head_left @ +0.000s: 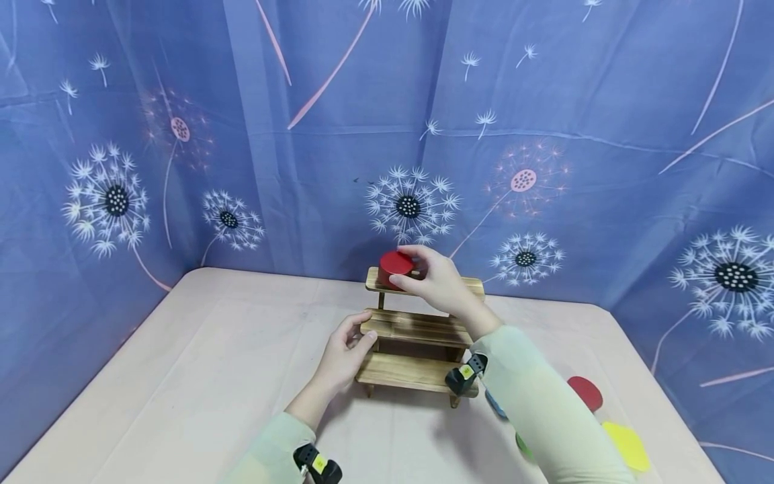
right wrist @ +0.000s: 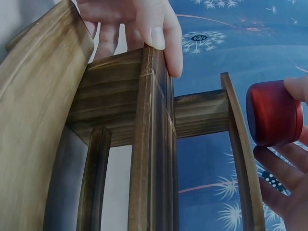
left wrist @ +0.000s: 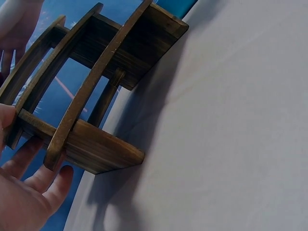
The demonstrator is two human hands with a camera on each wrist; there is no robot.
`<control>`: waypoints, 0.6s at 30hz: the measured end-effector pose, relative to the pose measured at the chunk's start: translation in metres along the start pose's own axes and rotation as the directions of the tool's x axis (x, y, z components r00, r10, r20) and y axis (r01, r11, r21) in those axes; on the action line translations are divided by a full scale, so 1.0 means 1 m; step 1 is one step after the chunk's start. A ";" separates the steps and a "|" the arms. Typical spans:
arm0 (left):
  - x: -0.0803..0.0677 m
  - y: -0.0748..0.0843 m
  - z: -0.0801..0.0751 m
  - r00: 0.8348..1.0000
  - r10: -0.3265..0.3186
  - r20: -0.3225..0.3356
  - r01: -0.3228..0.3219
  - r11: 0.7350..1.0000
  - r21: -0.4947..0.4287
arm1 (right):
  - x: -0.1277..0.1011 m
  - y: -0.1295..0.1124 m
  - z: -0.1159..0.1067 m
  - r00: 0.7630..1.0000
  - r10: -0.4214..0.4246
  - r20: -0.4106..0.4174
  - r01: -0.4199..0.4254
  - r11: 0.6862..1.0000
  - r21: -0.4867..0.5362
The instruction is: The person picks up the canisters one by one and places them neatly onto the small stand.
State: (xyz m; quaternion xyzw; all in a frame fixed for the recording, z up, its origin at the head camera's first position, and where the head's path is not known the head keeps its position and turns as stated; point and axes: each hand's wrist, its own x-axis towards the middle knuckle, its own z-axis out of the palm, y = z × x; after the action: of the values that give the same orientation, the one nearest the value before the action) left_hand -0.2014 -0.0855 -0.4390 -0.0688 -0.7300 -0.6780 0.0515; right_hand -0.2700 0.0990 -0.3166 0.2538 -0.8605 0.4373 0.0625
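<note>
A three-tier wooden stand (head_left: 417, 327) stands on the table, its tiers rising toward the back. At the left end of the top tier is a red round tin (head_left: 396, 263), gripped between the thumb and fingers of my right hand (head_left: 438, 279). In the right wrist view the red tin (right wrist: 274, 113) is very close to the top board; whether it bears on it I cannot tell. My left hand (head_left: 341, 356) holds the left end of the middle tier, thumb in front. The left wrist view shows fingers (left wrist: 57, 185) at the stand's side.
Right of the stand lie a red round piece (head_left: 584, 393) and a yellow squarish piece (head_left: 627, 446). A blue item (head_left: 496, 405) and a green item (head_left: 523, 446) are partly hidden by my right sleeve. Blue dandelion-print cloth (head_left: 326, 202) hangs behind the table and at its sides.
</note>
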 end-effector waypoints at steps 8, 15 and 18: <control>-0.001 0.001 0.000 1.000 0.008 -0.005 -0.008 1.000 -0.001 | 0.005 0.000 0.006 1.000 -0.015 -0.020 0.014 0.999 -0.038; -0.002 0.002 0.001 1.000 0.002 -0.006 -0.002 1.000 -0.002 | 0.007 -0.001 0.011 1.000 -0.026 -0.013 0.025 0.999 -0.042; -0.002 0.001 0.001 1.000 0.001 -0.006 -0.001 1.000 0.003 | 0.008 0.000 0.013 1.000 -0.024 -0.013 0.023 0.998 -0.050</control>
State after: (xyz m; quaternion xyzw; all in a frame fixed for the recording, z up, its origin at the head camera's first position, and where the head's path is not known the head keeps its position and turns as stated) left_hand -0.1993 -0.0849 -0.4383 -0.0670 -0.7308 -0.6772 0.0538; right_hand -0.2750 0.0856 -0.3217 0.2593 -0.8676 0.4167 0.0799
